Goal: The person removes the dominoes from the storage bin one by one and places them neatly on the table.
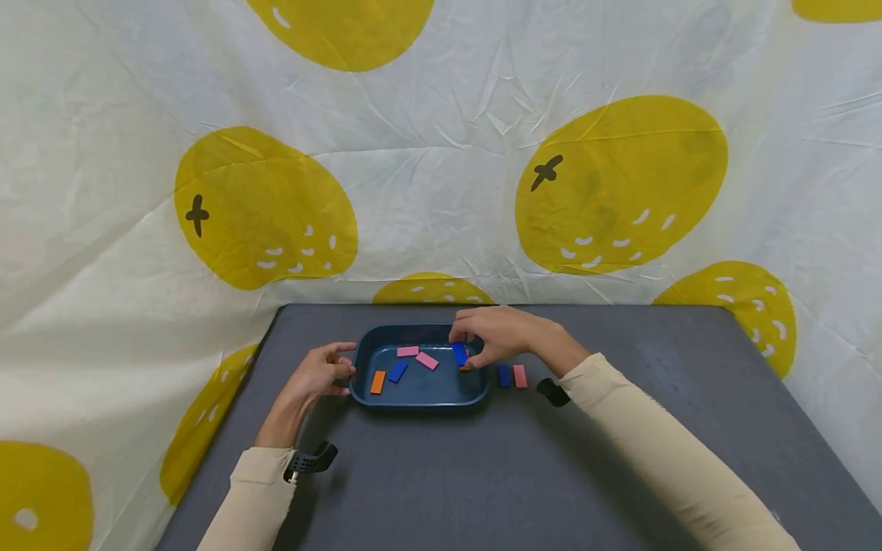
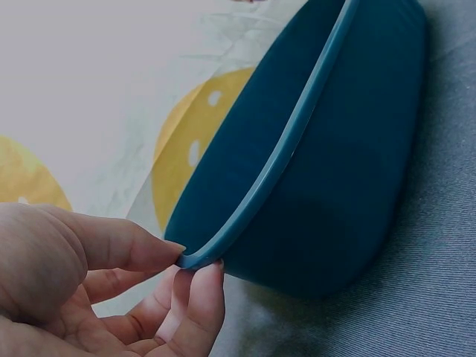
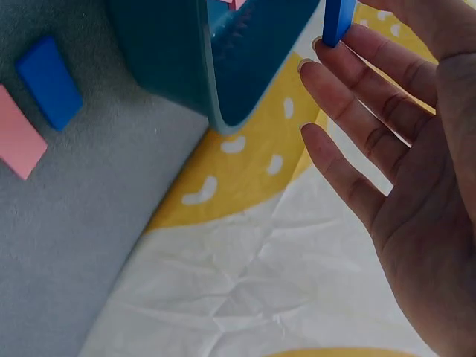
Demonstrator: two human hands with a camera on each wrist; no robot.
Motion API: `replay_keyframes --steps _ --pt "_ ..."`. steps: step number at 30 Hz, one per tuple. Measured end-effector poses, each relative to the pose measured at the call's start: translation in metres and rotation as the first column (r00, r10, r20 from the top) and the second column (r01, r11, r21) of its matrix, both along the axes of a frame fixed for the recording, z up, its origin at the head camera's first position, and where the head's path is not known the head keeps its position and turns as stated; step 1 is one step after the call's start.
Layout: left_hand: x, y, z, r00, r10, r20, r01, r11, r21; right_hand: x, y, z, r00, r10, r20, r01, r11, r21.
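Note:
My left hand (image 1: 315, 376) pinches the left rim of a dark blue tray (image 1: 420, 399); in the left wrist view the thumb (image 2: 141, 249) lies on one side of the rim, fingers on the other. Over the tray's right end, my right hand (image 1: 506, 329) holds a flat blue block (image 1: 459, 353) between thumb and fingertips. An orange block (image 1: 465, 367) shows partly behind it. Inside the tray lie two pink blocks (image 1: 408, 352), another blue block (image 1: 397, 371) and a second orange block (image 1: 378, 383).
Right of the tray, a blue block (image 1: 505, 376) and a pink block (image 1: 520, 376) lie side by side on the grey tabletop (image 1: 427, 482). A white cloth (image 1: 441, 207) with yellow fruit shapes hangs behind the table and along its sides.

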State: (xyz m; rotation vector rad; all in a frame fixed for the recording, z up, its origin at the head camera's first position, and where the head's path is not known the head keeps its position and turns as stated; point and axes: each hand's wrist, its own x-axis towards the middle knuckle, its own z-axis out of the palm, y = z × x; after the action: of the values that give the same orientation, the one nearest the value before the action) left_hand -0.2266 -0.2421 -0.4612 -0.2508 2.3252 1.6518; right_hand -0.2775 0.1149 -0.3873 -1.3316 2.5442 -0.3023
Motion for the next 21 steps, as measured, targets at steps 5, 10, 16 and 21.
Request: replay_keyframes --steps 5,10,16,21 --pt "0.000 0.000 0.000 1.000 0.002 0.008 -0.002 1.000 0.002 0.002 0.010 0.003 0.999 -0.038 0.007 0.038 0.999 0.000" --pt "-0.001 0.000 0.000 1.000 -0.005 0.003 0.005 1.000 0.001 0.005 0.021 0.003 0.998 -0.069 0.004 0.069 0.998 0.009" --pt "-0.001 -0.001 0.000 1.000 0.002 0.011 -0.002 1.000 0.001 0.008 0.034 -0.001 0.996 -0.084 -0.014 0.084 0.996 0.002" --pt "-0.001 -0.001 0.000 1.000 0.002 0.014 -0.002 1.000 0.001 0.008 0.045 -0.006 0.994 -0.111 -0.013 0.111 0.994 -0.009"
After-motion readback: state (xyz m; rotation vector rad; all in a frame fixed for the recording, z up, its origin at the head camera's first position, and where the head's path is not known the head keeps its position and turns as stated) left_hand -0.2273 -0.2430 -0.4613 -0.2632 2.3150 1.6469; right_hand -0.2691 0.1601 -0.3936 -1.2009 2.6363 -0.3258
